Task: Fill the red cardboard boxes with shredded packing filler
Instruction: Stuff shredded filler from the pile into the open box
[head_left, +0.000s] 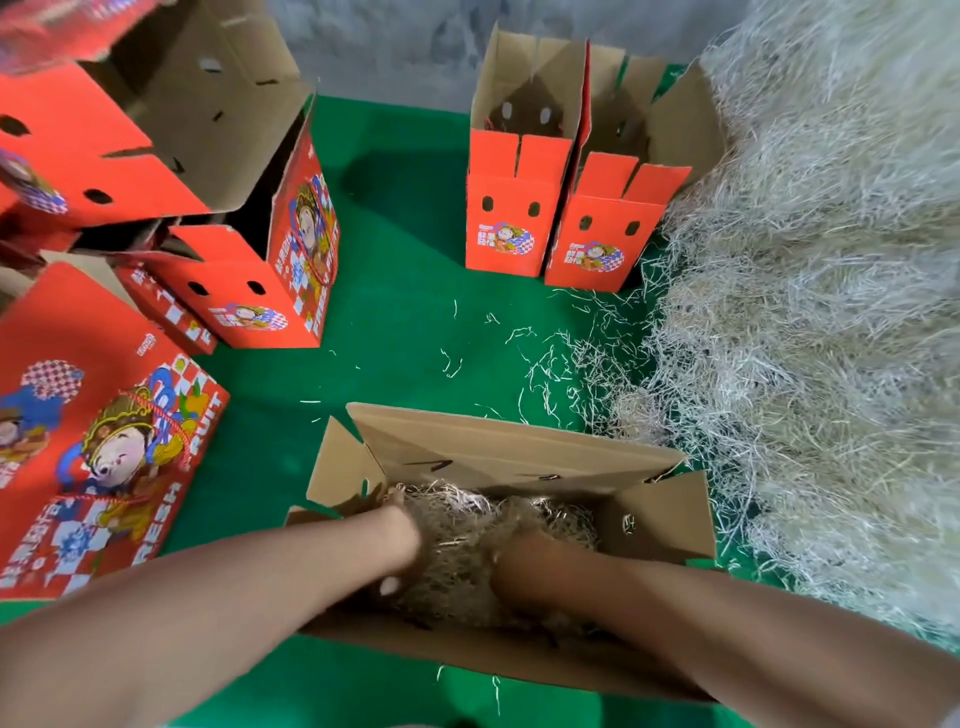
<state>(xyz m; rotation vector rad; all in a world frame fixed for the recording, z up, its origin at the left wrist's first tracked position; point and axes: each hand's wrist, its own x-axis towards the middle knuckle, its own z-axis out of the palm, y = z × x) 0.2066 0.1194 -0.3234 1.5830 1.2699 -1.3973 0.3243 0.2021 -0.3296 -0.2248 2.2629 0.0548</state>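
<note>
An open cardboard box (519, 452) stands right in front of me on the green mat, its brown flaps up. Pale shredded filler (467, 525) lies inside it. Both my hands are down in the box, pressed into the filler. My left hand (402, 540) is at the left side, its fingers buried in the shreds; one thumb nail shows. My right hand (519, 564) is sunk in the filler at the middle, fingers hidden. A big heap of filler (810, 312) rises on the right.
Two upright open red boxes (511, 218) (608, 234) stand at the back, next to the heap. Several more red boxes (249, 280) are stacked and lying at the left. Loose shreds (550, 358) are scattered over the green mat (405, 234).
</note>
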